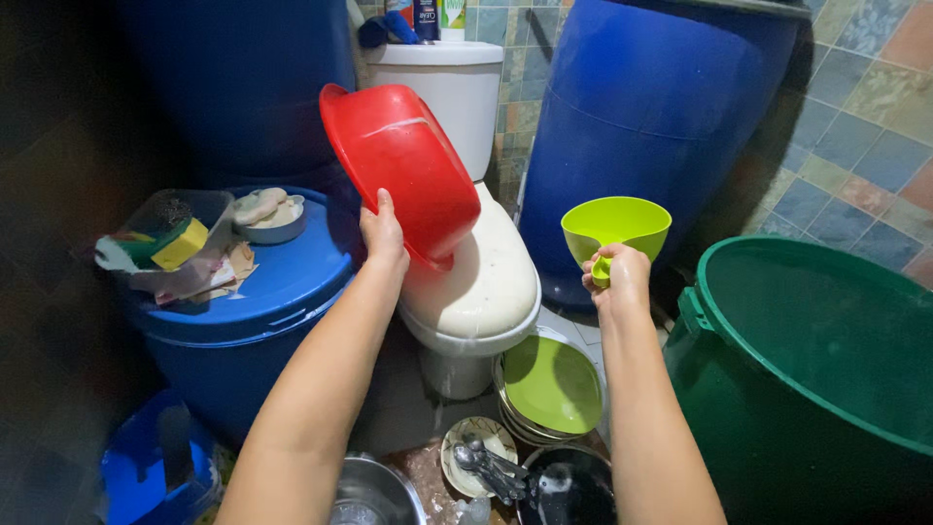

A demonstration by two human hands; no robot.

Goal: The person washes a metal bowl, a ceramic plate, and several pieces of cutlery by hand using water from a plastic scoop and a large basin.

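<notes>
Red plastic filled your left hand (383,236): you had the red basin (400,167) pinched by its lower rim, thumb on the outside, and it stood tilted up on edge over the closed toilet lid (483,275). Your right hand (615,277) was wrapped tight round the short handle of the lime-green dipper (616,226), its bowl level and open upward, well apart from the basin. With only the rim in your fingers, the basin looked likely to swing; a deeper hold with more fingers under the lip would probably have steadied it, and keeping the dipper level was the safer way to avoid a spill, though I could not tell whether it held water.

Nearest you, below both wrists, lay a steel pot (372,493), a small plate with spoons (478,462), a dark bowl (569,491) and a stack of plates topped by a green one (551,385); anything dropped from either grip would have landed on them. Right of the dipper hand stood a big green bin (816,369), its rim close to your forearm. Left of the basin hand sat a blue drum lid (282,277) carrying a sponge (175,243), wrappers and a soap dish (270,216). Beyond the basin rose the toilet tank (457,92) with bottles (425,17) on top, and a tall blue barrel (661,107) stood behind the dipper against the tiled wall (865,126).
</notes>
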